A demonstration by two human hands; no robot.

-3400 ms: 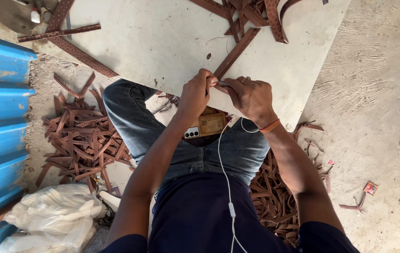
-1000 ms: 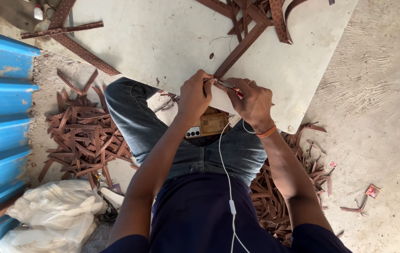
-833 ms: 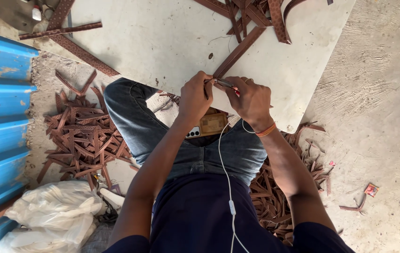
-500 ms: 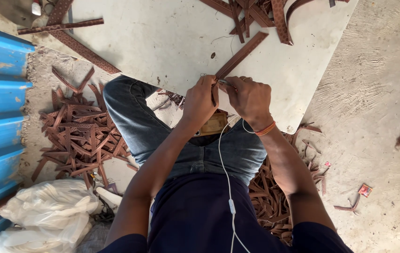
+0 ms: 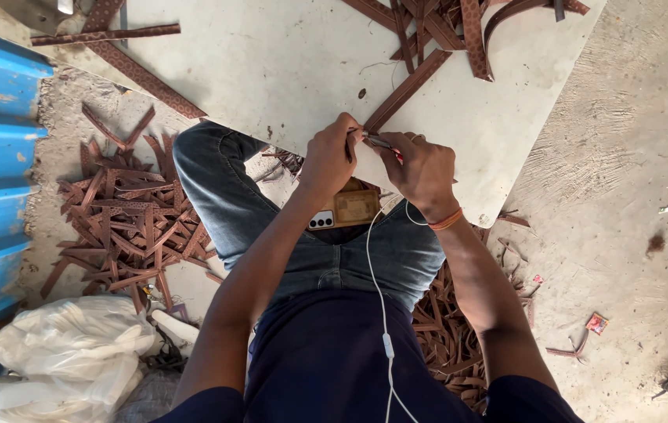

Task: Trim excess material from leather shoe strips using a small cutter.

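Both hands have shifted slightly up the white board [image 5: 271,70]: left hand [image 5: 330,157] pinches the brown leather strip [image 5: 408,88], right hand [image 5: 422,168] grips a small metal tool [image 5: 379,142].

Two hands: left hand [image 5: 328,160], right hand [image 5: 422,168]. One white board [image 5: 271,70]. One phone [image 5: 346,211]. One white earphone cable [image 5: 377,290]. One white plastic bag [image 5: 68,352]. Brown leather strips [image 5: 126,235]: too many to count.

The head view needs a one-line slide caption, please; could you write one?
Both hands, left hand and right hand, work one brown leather strip on a white board.
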